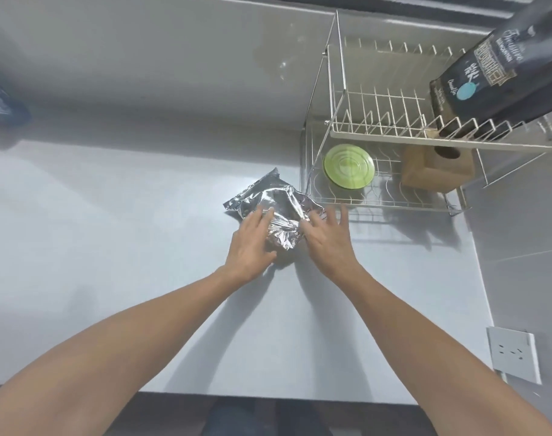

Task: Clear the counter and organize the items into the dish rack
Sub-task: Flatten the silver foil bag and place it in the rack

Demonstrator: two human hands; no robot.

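A crumpled silver foil bag [277, 202] lies on the pale counter [142, 247], just left of the two-tier wire dish rack [378, 136]. My left hand [252, 243] rests on the bag's near left side, fingers curled over the foil. My right hand [328, 237] touches its near right edge with fingers spread. The rack's lower tier holds a green plate [348, 166] and a wooden block with a round hole [438, 168]. A tall dark bag with white lettering [494, 77] stands on the upper tier.
A dark blue packet [1, 105] sits at the far left by the wall. A white wall socket [513, 354] is on the right wall, near the counter's front edge. The grey wall runs behind the counter and along its right side.
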